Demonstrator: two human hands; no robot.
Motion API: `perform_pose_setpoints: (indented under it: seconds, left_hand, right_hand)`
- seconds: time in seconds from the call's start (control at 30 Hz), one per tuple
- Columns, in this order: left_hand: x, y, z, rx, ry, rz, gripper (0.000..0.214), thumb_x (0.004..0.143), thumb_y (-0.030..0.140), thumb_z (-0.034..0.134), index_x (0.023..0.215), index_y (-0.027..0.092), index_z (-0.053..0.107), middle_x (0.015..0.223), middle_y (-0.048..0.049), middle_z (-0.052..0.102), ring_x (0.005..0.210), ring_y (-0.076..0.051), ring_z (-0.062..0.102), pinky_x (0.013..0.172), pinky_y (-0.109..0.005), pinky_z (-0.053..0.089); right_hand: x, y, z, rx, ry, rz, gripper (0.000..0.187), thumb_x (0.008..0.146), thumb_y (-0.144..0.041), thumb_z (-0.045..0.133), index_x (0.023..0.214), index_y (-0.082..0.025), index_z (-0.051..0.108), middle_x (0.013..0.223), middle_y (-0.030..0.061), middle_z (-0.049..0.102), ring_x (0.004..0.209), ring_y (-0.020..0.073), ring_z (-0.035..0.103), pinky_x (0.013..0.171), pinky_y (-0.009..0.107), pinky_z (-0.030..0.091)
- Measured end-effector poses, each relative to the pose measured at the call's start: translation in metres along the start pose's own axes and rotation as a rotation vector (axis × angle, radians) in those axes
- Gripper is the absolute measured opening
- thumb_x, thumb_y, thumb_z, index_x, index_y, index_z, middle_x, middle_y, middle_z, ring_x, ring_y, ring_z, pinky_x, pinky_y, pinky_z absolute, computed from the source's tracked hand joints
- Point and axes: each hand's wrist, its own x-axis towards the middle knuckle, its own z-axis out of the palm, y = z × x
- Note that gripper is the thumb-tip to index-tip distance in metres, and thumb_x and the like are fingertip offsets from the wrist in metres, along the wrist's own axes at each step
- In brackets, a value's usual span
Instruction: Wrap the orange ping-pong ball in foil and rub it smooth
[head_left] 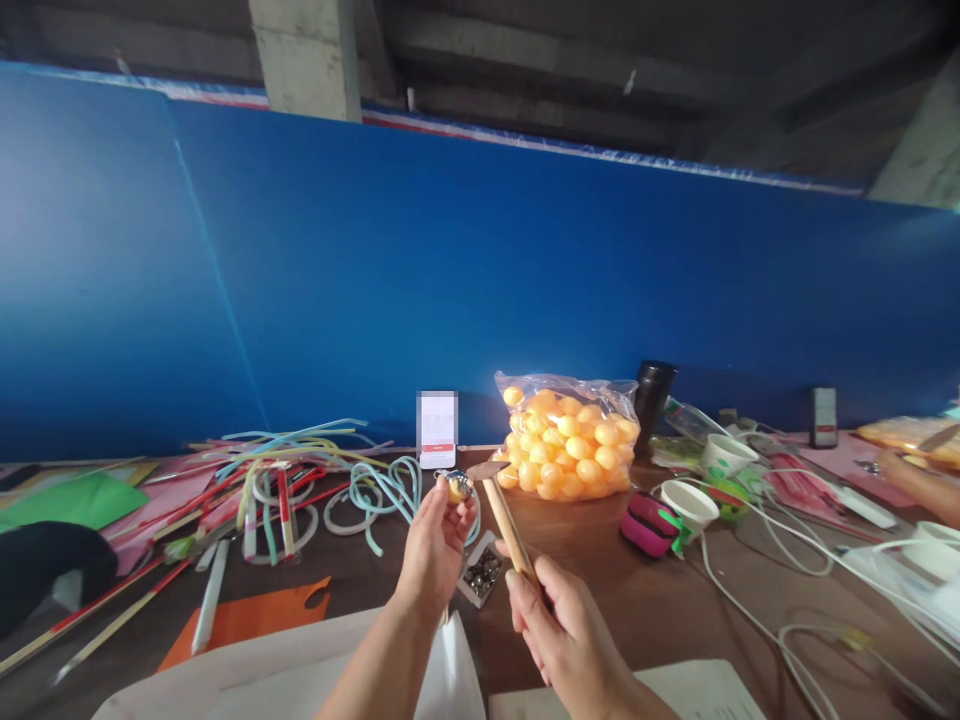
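Observation:
Pinched in the fingertips of my left hand (439, 535) is a small ball (460, 487), yellowish and covered in part with shiny metal pieces. My right hand (555, 625) is wrapped around the wooden handle of a hammer (510, 525). The hammer's head is raised close beside the ball; whether they touch I cannot tell. Below and between my hands lies a small open box (482, 577) of shiny metal pieces, perhaps tacks. Behind it stands a clear plastic bag (566, 445) filled with orange balls.
A phone (438, 430) leans upright by the blue wall (450, 260). Tubes and sticks (285, 500) are heaped at left, near an orange sheet (255, 620). At right are a magenta pouch (649, 523), white cups (690, 503), cables and another person's hand (919, 480).

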Motion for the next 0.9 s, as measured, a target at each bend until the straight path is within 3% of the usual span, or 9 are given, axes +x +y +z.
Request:
perform_pose_setpoints:
  seconds: [0.33,0.9]
  left_hand:
    - [0.0024,-0.0008,0.0014,0.016,0.024,0.035,0.012,0.083,0.023,0.066,0.087,0.012,0.066,0.080,-0.0057,0.068,0.065,-0.010,0.064,0.062,-0.019,0.055]
    - [0.0050,-0.0027,-0.0034,0.005,0.002,0.077,0.013,0.078,0.023,0.072,0.084,0.013,0.065,0.078,-0.0016,0.066,0.065,-0.008,0.062,0.067,-0.021,0.056]
  right_hand:
    - [0.0014,0.0013,0.0017,-0.090,-0.047,-0.004,0.033,0.098,-0.046,0.041,0.094,-0.017,0.057,0.062,-0.0026,0.052,0.042,0.0080,0.044,0.037,0.016,0.034]
    - [0.0034,0.0047,0.0017,-0.072,0.006,0.028,0.037,0.098,-0.049,0.038,0.101,-0.017,0.057,0.063,-0.0027,0.054,0.037,0.0070,0.042,0.033,0.017,0.030]
